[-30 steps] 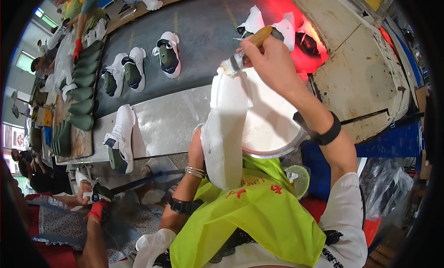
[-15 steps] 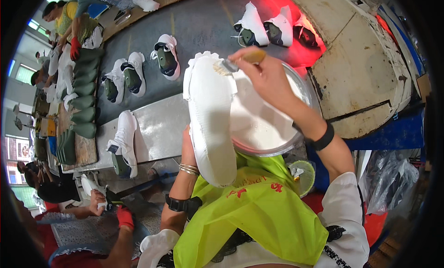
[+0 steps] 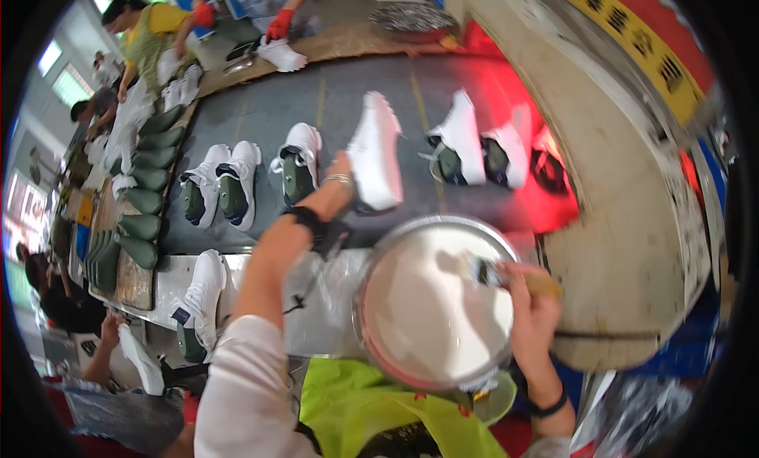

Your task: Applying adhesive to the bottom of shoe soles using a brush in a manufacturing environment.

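My left arm is stretched out over the grey conveyor belt. At its end my left hand (image 3: 340, 170) grips a white shoe (image 3: 376, 153) by its side, with most of the fingers hidden behind it. The shoe's pale sole side faces me, slightly blurred. My right hand (image 3: 534, 312) is closed around the wooden handle of a flat paintbrush (image 3: 492, 274). Its bristles are above a round metal basin (image 3: 357, 319) holding white liquid (image 3: 431, 316). Whether the bristles touch the liquid I cannot tell.
White shoes on green lasts stand on the belt (image 3: 261, 98), left (image 3: 233, 185) and right (image 3: 458, 141), under red light. Another shoe (image 3: 202, 296) rests on the metal ledge. Green lasts (image 3: 146, 201) line the left board. A beige machine housing (image 3: 624, 213) borders the right. Co-workers are beyond and left.
My left hand has carried the shoe from in front of me out onto the belt. My right hand has lowered the paintbrush from the shoe's sole to over the basin.
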Motion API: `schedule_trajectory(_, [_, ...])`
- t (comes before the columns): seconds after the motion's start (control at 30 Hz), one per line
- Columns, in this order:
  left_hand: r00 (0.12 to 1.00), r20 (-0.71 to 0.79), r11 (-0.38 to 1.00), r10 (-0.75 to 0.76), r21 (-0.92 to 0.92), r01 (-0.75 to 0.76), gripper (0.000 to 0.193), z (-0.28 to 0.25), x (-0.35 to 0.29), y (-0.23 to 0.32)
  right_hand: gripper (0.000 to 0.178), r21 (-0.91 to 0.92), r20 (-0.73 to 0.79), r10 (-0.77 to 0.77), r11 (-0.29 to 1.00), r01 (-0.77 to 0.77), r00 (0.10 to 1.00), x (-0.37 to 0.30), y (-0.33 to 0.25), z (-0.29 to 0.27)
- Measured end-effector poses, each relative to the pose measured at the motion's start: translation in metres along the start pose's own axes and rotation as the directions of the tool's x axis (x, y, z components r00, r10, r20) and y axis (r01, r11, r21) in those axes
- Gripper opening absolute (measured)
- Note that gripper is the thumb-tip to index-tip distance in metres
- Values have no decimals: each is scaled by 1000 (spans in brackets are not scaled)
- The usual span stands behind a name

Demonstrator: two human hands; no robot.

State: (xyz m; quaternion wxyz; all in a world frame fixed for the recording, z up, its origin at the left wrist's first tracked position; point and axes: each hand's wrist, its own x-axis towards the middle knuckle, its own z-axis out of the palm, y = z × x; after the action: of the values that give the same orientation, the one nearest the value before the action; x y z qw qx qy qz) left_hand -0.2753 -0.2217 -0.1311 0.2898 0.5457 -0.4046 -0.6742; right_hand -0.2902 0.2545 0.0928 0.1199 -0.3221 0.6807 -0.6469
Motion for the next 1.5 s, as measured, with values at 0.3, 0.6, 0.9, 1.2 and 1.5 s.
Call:
schedule_trajectory(0.3, [929,291,284,228,893,-349,69,112,-70,19,18,-25,-42,166,986,-167,985,24,28,-14])
schedule_trajectory(0.6, [919,-118,572,377,810,-131,104,-26,-42,37,19,-83,39,99,992,-95,994,12,-4,-4])
schedule_trajectory(0.9, [909,362,849,-208,528,-16,62,-149,17,97,19,-190,-131,115,972,-139,985,-18,-14,-43])
schedule_trajectory(1.2, [968,-158,599,195,801,10,114,-100,31,66,18,-355,-88,120,924,-143,989,4,14,-35])
schedule_trajectory(1.5, [957,261,988,126,53,-144,94,-135,-35,28,18,-215,64,248,949,-229,967,-9,20,5])
